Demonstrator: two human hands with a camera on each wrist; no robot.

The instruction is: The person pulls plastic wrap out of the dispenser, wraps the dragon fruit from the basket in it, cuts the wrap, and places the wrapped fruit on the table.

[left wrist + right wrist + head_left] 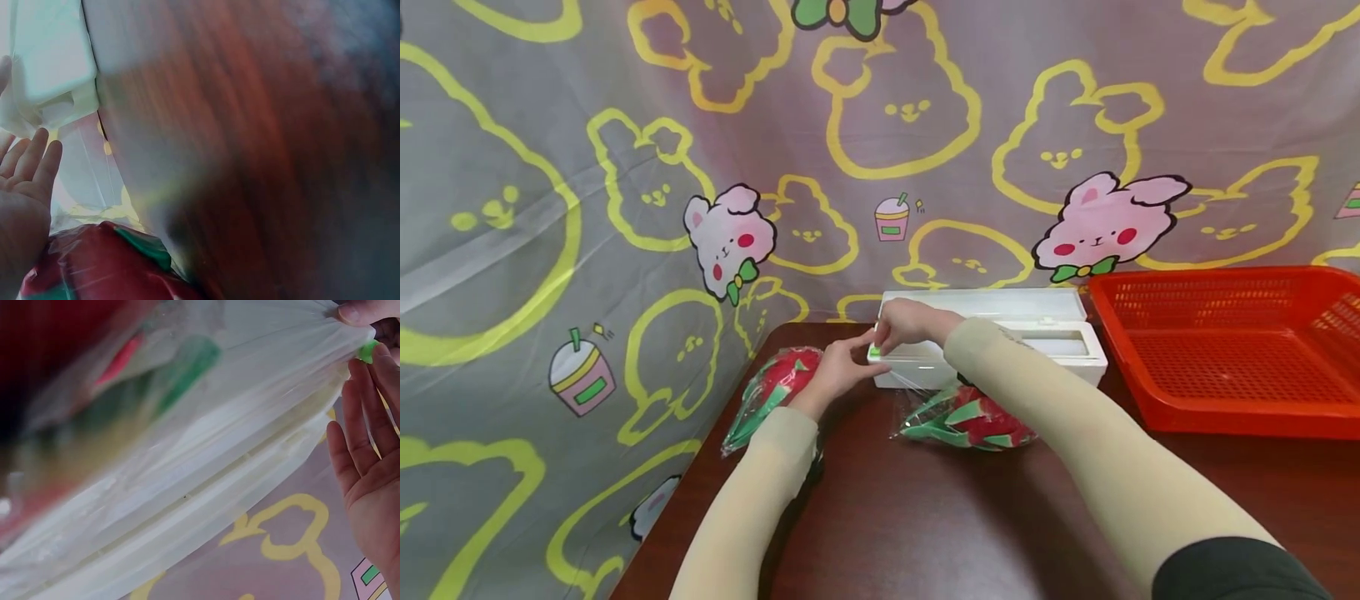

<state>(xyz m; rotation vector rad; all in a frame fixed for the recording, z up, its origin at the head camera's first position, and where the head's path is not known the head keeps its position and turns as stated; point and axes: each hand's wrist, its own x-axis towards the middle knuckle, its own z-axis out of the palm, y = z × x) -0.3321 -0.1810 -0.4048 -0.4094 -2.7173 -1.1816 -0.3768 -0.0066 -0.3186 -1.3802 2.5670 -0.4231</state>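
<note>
A white cling film dispenser [910, 377] stands with its lid raised at the back of the table. My right hand [913, 323] reaches over it and pinches the small green slide cutter [875, 352] at its left end. My left hand [837, 371] grips that same end, thumb in front over the film and fingers farther back. Clear film [250, 369] runs across the dispenser's front in the right wrist view. Close before the dispenser lies a film-covered dragon fruit [981, 421], partly hidden by my right forearm. Another film-wrapped dragon fruit [786, 375] lies beside my left hand.
A red plastic basket [1187, 412] stands right of the dispenser. Behind the brown table [880, 517] hangs a patterned cloth [917, 192], which also runs along the table's left edge.
</note>
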